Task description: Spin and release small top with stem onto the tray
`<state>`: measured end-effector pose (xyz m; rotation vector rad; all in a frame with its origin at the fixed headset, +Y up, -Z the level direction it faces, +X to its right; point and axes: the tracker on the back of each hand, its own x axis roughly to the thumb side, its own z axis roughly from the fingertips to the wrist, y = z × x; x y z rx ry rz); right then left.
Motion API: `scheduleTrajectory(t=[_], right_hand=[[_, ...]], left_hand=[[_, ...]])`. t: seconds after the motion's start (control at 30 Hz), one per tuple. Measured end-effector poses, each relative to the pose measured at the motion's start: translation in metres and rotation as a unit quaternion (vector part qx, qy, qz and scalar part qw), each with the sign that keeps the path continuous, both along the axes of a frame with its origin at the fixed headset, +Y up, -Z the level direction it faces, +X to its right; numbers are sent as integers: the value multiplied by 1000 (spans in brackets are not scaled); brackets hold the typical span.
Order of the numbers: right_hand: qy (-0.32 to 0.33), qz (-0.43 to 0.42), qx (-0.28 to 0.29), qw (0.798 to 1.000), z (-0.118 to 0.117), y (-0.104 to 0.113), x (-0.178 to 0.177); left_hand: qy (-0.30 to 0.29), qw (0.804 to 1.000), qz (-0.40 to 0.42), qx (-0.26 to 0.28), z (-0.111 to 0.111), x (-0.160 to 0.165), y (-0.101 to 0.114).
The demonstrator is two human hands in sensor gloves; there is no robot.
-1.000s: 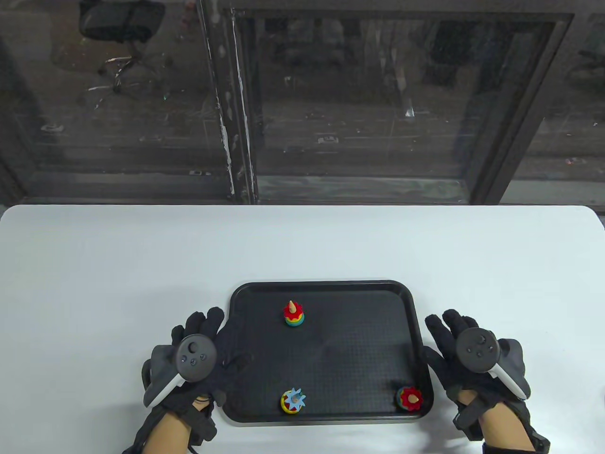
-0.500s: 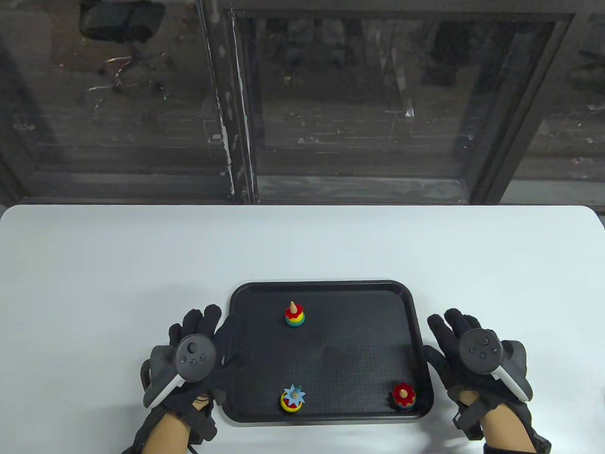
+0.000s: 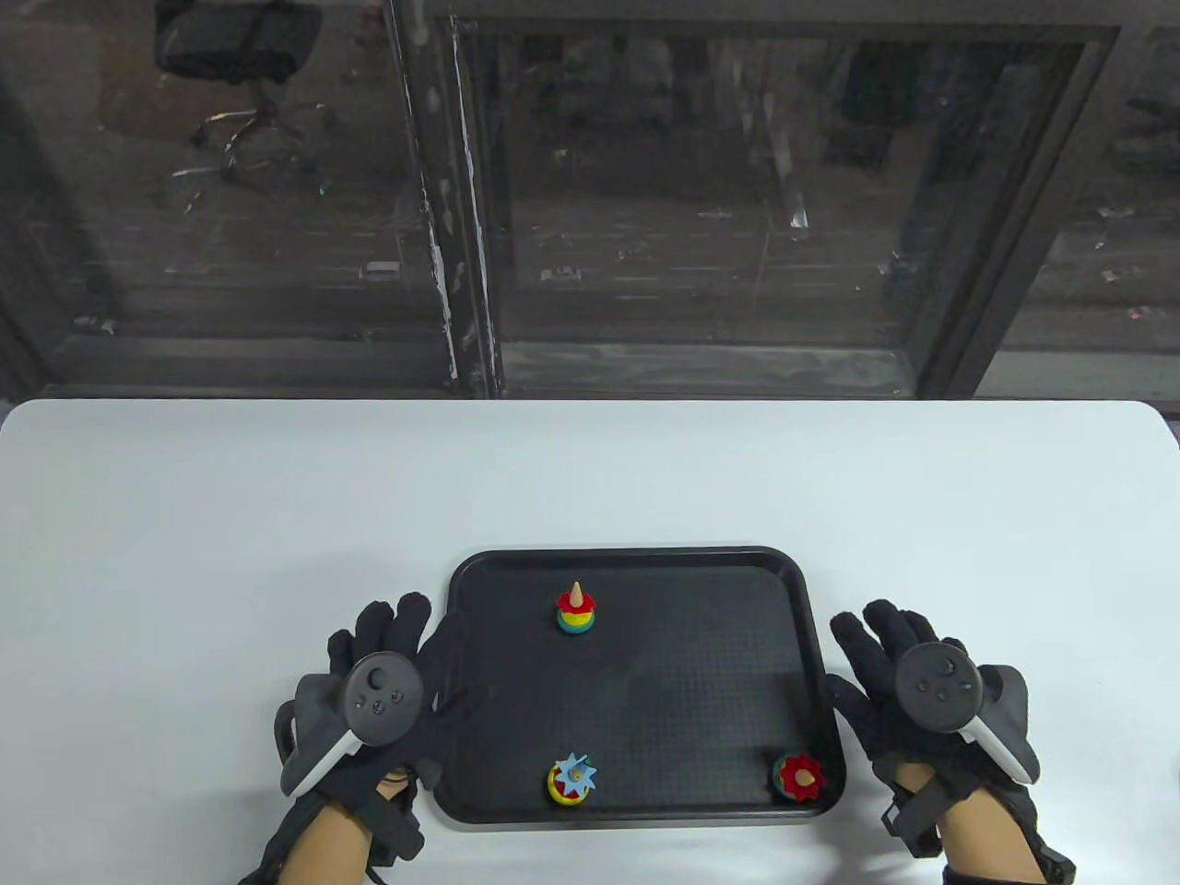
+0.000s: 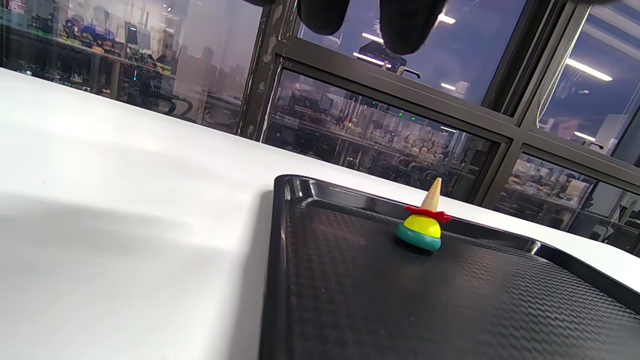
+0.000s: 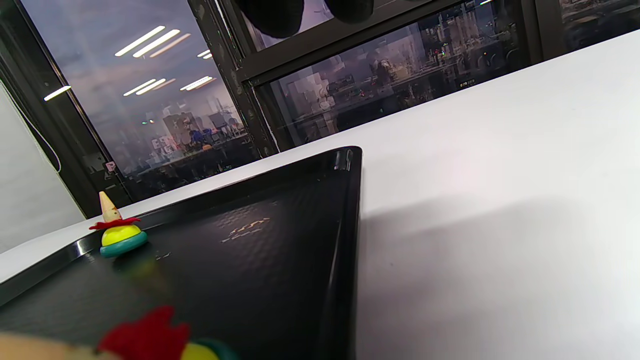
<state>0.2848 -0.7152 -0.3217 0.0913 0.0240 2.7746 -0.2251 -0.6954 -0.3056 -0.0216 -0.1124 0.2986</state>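
Three small wooden tops are on the black tray (image 3: 636, 559). An upright top with a cone stem, red star and yellow-teal body (image 3: 575, 610) (image 4: 422, 225) (image 5: 117, 232) is at the far middle. A blue-star top (image 3: 572, 780) sits at the front middle. A red-star top (image 3: 798, 776) (image 5: 150, 340) leans in the front right corner. My left hand (image 3: 415, 645) lies with fingers spread by the tray's left rim, thumb over the edge, holding nothing. My right hand (image 3: 871, 645) rests flat on the table just right of the tray, also holding nothing.
The white table (image 3: 277, 516) stretches wide around the tray, its far edge against a dark window frame (image 3: 461, 277). An office chair (image 3: 235, 46) shows beyond the glass. Black fingertips (image 4: 410, 30) (image 5: 272, 17) hang at the top of each wrist view.
The red-star top in the front right corner shifted left and stood upright, then came back leaning. The blue-star top's stem wobbled too. Both hands barely moved.
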Motion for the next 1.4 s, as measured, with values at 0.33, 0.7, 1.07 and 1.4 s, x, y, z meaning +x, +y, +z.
scheduleTrajectory(t=[0.33,0.7,1.07,1.4], right_hand=[[-1,11,-8,1000,0,-4,-1],[1,4,-8,1000,1,-3,0],[3,6,-11,1000,0,-4,-1],[13,8,-25,1000,-1,-6,-4]], left_hand=[[-4,1000,3,2,0,0,1],[-9,1000,-5,-9,0,2,0],[-14,1000,-3,-12,0,3,1],[-19,1000,-2,-12,-1,5,1]])
